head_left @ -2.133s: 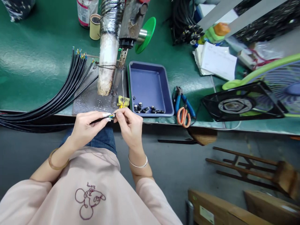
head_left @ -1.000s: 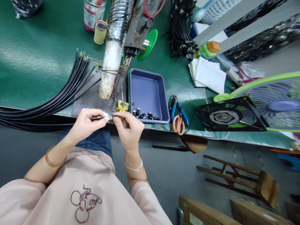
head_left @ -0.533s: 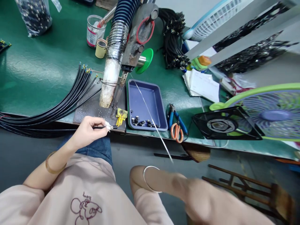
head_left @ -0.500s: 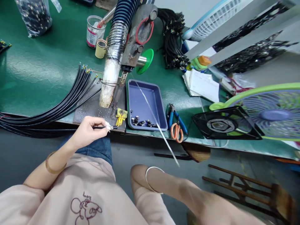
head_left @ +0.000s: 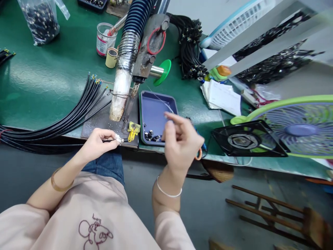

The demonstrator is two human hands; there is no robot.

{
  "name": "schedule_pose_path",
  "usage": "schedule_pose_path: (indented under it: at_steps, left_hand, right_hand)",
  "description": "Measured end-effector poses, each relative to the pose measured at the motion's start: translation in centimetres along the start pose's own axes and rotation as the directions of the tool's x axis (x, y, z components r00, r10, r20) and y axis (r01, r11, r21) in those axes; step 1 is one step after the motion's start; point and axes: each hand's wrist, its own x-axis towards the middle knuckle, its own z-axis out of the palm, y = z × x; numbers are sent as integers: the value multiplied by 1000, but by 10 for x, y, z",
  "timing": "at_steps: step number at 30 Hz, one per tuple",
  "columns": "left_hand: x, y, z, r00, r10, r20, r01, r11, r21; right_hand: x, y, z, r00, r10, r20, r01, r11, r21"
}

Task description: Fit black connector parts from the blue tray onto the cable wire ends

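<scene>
My left hand [head_left: 102, 140] pinches the end of a black cable, with a white wrap and a small metal connector [head_left: 121, 140] at the fingertips, by the bench edge. Over the blue tray [head_left: 156, 118], my right hand [head_left: 180, 139] is raised with fingers curled and the index partly extended. A thin solder wire [head_left: 166, 105] runs from the green spool [head_left: 163, 72] to its fingertips, which seem closed on it; blur hides the exact grip. Small black connectors [head_left: 152, 135] lie in the tray. A yellow clip [head_left: 133, 132] sits between my hands, below the soldering iron [head_left: 128, 107].
A bundle of black cables [head_left: 70, 118] lies at left on the bench. A fume hose [head_left: 119, 83] hangs above the metal plate [head_left: 104, 119]. Right of the tray stand a black square fan [head_left: 249, 139] and a green-rimmed fan [head_left: 299, 128]. Papers [head_left: 223, 97] lie behind them.
My right hand has swung up from low at the right to above the tray, at the solder wire. The left hand keeps its pinch on the cable, nearly unmoved.
</scene>
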Motion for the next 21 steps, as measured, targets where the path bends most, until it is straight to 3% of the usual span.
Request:
schedule_pose_path:
  at_steps: [3,6,9,11,13,16,19,21]
  left_hand:
    - [-3,-3,1,999,-19,32,19,1000,7]
    - [-9,-2,1,997,-33,76,31,999,24]
    - [-16,5,2,991,-55,121,48,997,54]
    - [-20,11,1,986,-69,153,58,996,72]
    - [-20,15,0,981,-76,179,68,996,53]
    - [-15,14,-5,981,-73,177,84,995,-56]
    - [-9,5,-9,988,-119,101,134,978,-159]
    - [-7,-1,-9,986,-160,45,166,971,-172]
  right_hand:
    - [42,29,4,996,9,-87,-5,999,42]
    - [89,59,20,998,19,-60,-10,990,138]
    - [123,73,42,993,30,111,-55,972,230]
    - [134,70,52,979,-47,198,-6,965,261]
    - [133,59,54,973,-103,209,49,968,248]
    - [109,34,40,983,-140,123,112,972,209]
    - [61,5,17,986,-163,25,155,968,197]
    - [23,-11,3,983,-174,57,158,964,212]
